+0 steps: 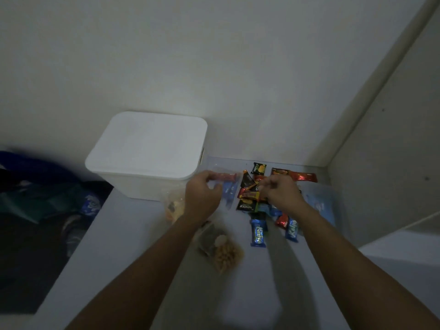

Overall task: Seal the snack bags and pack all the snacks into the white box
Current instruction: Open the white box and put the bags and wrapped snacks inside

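The white box [147, 151] stands shut under its lid at the back left of the pale table [133, 270]. My left hand [202, 191] pinches the red zip strip of a clear zip bag [226, 177] that has a blue snack inside, just right of the box. My right hand [278, 191] hovers with curled fingers over a pile of small snack packets [248, 195], its fingertips at a red and yellow packet. Whether it grips anything is unclear. A clear bag of nuts [223, 253] lies between my forearms. Another clear snack bag [175, 207] sits under my left wrist.
Two blue bars [258, 232] [291, 228], black packets [259, 168] and red packets [303, 176] lie scattered near the wall. A clear bag [319, 201] lies at the right. Dark clothing [35, 198] is heaped off the table's left edge. Walls close in behind and to the right.
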